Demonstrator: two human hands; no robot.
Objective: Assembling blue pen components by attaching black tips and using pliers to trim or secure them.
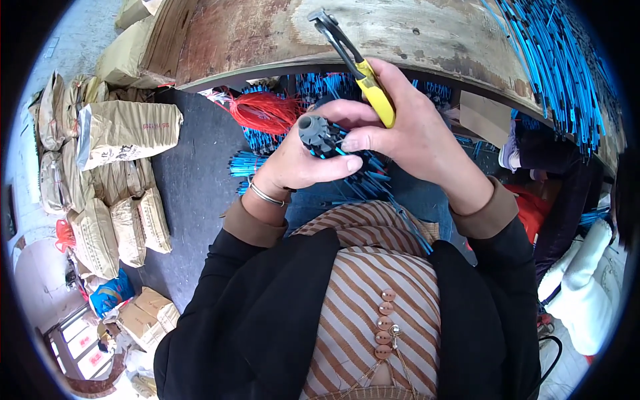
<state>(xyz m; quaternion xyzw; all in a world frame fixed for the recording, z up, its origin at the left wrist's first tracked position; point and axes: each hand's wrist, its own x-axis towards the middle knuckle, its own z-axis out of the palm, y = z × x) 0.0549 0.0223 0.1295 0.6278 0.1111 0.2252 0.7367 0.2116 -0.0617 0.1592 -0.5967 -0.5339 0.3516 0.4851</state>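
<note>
Just beyond the person's lap, short of the wooden desk [267,41], the head view showed a bundle of blue sticks [325,143] gripped upright in the left hand [297,157]. That hand was curled around it, its black ends and hollow grey core [306,123] facing up, likely so they stayed in sight. The right hand [420,130] was partly closed on yellow-handled pliers [378,99], their head pointing away over the desk, presumably to leave the thumb free, since its tip touched the black ends. More blue sticks [560,67] lay along the desk's right side; red strands [267,111] hung together below its edge. At the left, paper sacks [133,130] were piled up, perhaps to save floor room; their contents could not be told. Cardboard boxes [152,303] and a blue bag [112,293] sat nearer, their insides hidden too.
</note>
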